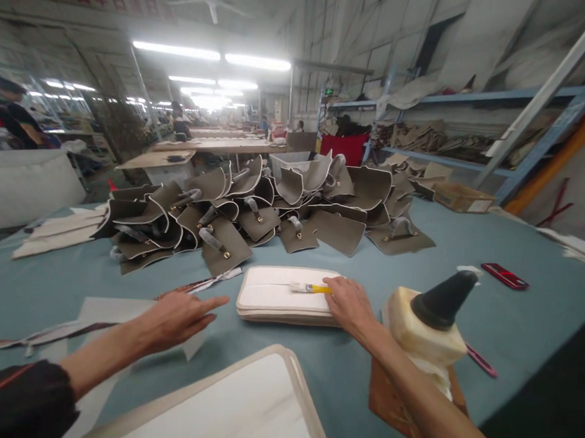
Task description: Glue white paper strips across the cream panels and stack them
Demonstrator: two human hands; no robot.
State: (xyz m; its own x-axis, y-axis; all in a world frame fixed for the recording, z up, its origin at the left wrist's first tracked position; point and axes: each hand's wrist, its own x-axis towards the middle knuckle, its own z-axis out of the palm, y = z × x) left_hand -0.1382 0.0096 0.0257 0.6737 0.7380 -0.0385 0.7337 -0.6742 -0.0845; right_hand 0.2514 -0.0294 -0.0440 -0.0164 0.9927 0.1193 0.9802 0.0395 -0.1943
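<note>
My right hand (350, 304) grips a small paintbrush (311, 288) with a yellow handle and pale bristles. The brush lies low over a stack of white rounded panels (267, 297), its bristles at a thin line along the top one. To the left of that stack, my left hand (178, 318) hovers with the index finger stretched out and nothing in it. Closest to me is another stack of larger white panels (239, 409) with beige edges. Beside my right forearm stands a cream glue bottle (425, 328) with a black cone nozzle, on a brown board (385, 392).
A heap of grey-brown bag pieces (268, 210) with wrapped handles spreads across the back of the blue-green table (526, 315). A red phone (505, 275) and a pink pen-like tool (481, 360) lie at right. Fabric strips (64, 330) run along the left. Other people sit or stand far back.
</note>
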